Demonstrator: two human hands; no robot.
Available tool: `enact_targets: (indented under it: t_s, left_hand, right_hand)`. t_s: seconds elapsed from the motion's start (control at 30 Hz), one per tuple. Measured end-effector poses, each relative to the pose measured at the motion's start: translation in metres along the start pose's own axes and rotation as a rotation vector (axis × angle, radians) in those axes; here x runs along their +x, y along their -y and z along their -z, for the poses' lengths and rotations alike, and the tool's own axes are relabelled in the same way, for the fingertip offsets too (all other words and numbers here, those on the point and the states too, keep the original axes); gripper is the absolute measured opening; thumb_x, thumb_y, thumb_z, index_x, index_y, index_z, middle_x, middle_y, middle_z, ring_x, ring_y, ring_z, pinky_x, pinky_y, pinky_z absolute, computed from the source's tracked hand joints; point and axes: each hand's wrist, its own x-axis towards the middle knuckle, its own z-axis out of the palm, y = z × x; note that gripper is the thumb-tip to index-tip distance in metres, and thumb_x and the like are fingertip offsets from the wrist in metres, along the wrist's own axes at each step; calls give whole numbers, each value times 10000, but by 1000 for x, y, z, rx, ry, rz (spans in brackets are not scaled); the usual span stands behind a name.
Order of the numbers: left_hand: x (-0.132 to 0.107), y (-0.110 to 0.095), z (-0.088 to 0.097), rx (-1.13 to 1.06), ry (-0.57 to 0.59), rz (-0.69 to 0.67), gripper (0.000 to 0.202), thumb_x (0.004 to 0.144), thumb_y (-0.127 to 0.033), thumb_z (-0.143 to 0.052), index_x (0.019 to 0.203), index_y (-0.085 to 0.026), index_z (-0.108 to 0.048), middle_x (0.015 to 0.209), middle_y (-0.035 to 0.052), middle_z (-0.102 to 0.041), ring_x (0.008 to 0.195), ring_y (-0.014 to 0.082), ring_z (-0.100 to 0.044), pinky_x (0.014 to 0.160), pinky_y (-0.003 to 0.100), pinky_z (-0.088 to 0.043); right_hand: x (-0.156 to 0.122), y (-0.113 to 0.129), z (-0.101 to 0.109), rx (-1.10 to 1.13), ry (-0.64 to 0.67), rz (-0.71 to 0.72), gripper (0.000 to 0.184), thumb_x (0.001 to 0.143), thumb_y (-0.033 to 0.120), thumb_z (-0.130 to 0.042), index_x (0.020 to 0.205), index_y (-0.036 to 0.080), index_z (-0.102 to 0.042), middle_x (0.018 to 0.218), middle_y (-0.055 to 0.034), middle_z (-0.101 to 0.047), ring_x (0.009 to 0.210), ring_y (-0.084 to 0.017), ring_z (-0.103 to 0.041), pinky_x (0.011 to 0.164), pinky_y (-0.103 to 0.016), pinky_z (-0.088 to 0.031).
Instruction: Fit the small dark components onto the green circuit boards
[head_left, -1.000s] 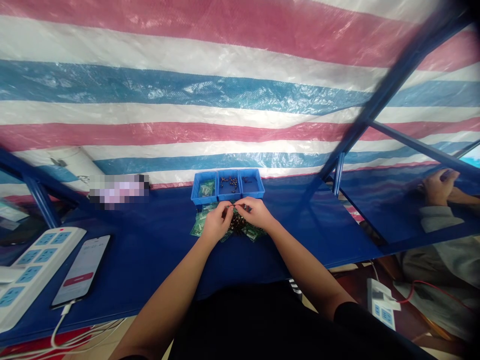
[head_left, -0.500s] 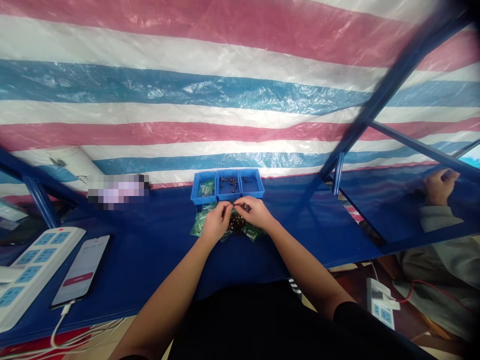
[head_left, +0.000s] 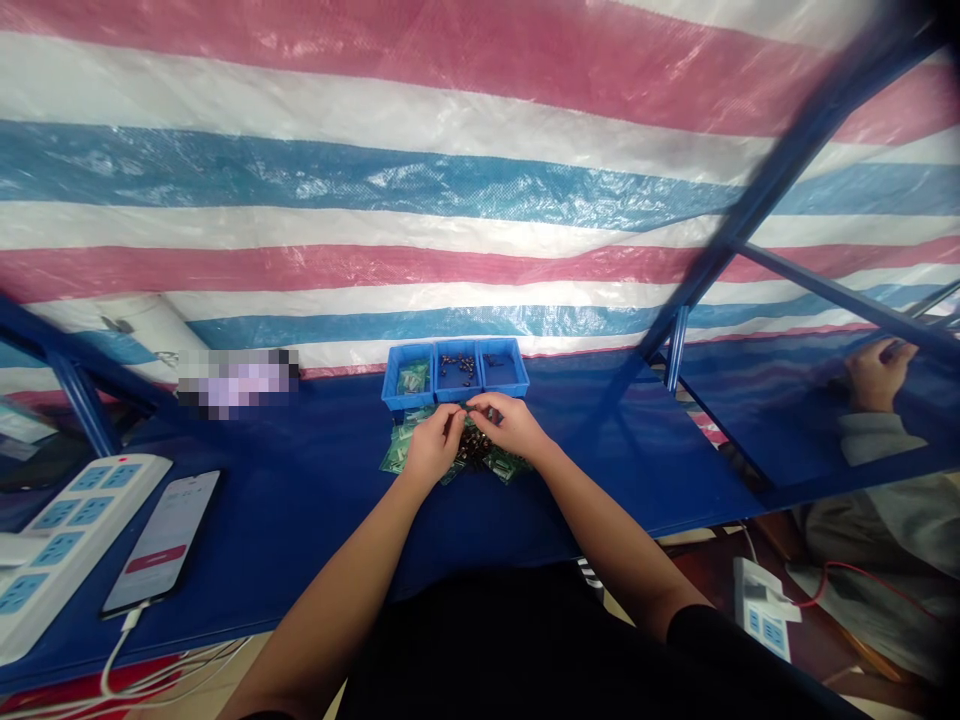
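My left hand (head_left: 433, 440) and my right hand (head_left: 511, 424) meet fingertip to fingertip above a pile of small dark and brassy parts (head_left: 474, 446). Both are closed in a pinch, and whatever lies between the fingers is too small to name. Small green bags or boards (head_left: 397, 446) lie under and beside the left hand, with more green pieces (head_left: 504, 463) below the right. Just behind stand three joined blue bins: the left bin (head_left: 409, 404) has green pieces, the middle bin (head_left: 457, 394) several small dark parts, the right bin (head_left: 506, 387) a few dark bits.
On the left of the blue table (head_left: 300, 520) lie a white power strip (head_left: 79, 540) and a phone (head_left: 161, 540) on a cable. A blurred-out object (head_left: 240, 384) sits at the back. At right, past a blue frame bar (head_left: 675, 345), another person's hand (head_left: 879, 374) rests.
Almost nothing differs. My right fingers have shifted very slightly at the meeting point, and the other person's hand at the right has moved a little left.
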Motion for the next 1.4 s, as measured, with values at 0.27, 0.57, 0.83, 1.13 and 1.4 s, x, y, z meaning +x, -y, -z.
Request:
enact_targets:
  t_s: [0.27,0.57,0.83,1.13,1.4]
  left_hand:
    - [-1,3,-5,-25,-57,7,301,923,-417,-473,1116,-212,-580,794,3,-678,618,122,-620,587,219,-458]
    - [-1,3,-5,-24,-77,-42,262,928,-394,-472,1058,-215,-614,814,6,-679,643,121,-619,615,219,-460]
    - [-1,0,-1,0,-47,-9,234,940,-384,-449,986,-213,-601,698,-20,-624,574,107,-564,579,212,-410]
    - [-1,0,-2,14,-46,8,241,929,-400,-462,1001,-214,-596,676,-24,-608,543,108,-554,558,213,-402]
    - [-1,1,-1,30,-25,33,252,944,-412,-425,954,-222,-589,623,-32,-577,561,124,-570,570,220,-393]
  right_hand:
    - [1,0,1,18,19,-4,185,911,280,-494,1015,197,-623,860,-35,-662,751,-140,-596,663,-237,-464]
    - [0,2,3,6,41,-2,197,920,287,-480,1016,203,-631,836,-32,-652,705,-131,-580,653,-239,-462]
    - [1,-1,0,19,5,3,182,883,289,-542,1019,203,-626,866,-37,-663,739,-142,-592,664,-246,-477]
    - [1,5,5,-5,54,19,195,928,281,-475,997,204,-641,867,-37,-674,771,-148,-600,678,-246,-470]
    - [1,-2,0,-16,31,21,180,876,277,-560,1012,211,-657,865,-40,-680,755,-151,-607,672,-251,-482]
